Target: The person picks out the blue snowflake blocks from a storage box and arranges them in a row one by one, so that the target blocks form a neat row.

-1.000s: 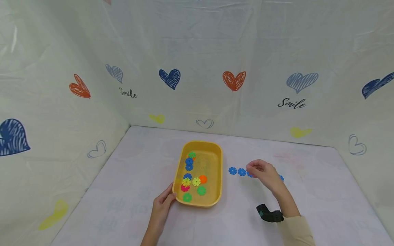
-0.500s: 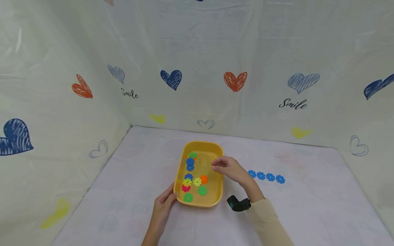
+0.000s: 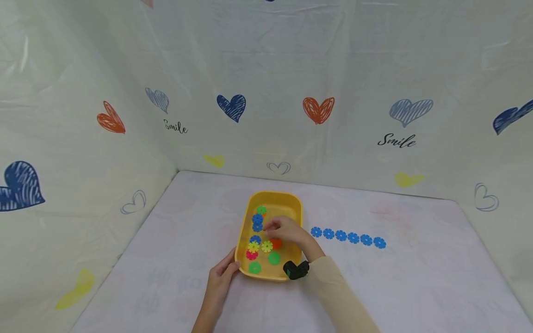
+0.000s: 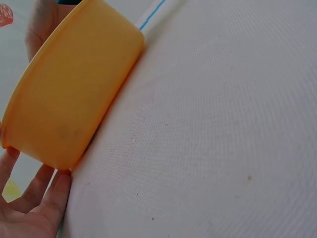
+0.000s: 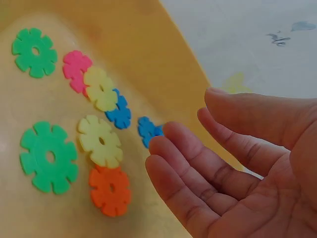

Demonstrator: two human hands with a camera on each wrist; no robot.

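My left hand (image 3: pixel 220 274) grips the near left corner of a yellow plastic tray (image 3: pixel 285 206), thumb at the rim. In the left wrist view its fingers (image 4: pixel 37 191) touch the tray's outer wall. Over the inside of the tray hangs my right hand (image 3: pixel 288 230), fingers loosely bent and nothing between them. Its fingertips are close to the blue notched discs (image 3: pixel 257 223) on the tray's left side. The right wrist view also shows green discs (image 5: pixel 60 171), yellow discs (image 5: pixel 94 144), a pink disc (image 5: pixel 72 67) and an orange disc (image 5: pixel 110 197) lying inside.
To the right of the tray, a slanting row of several blue notched discs (image 3: pixel 341 235) lies on the white tabletop (image 3: pixel 399 286). A pale sheet (image 3: pixel 275 60) printed with hearts hangs behind and at the left. A black wrist camera (image 3: pixel 295 270) sits on the right wrist.
My right hand has moved left from above the blue row to inside the tray, uncovering the whole row. The left hand has stayed at the tray's corner.
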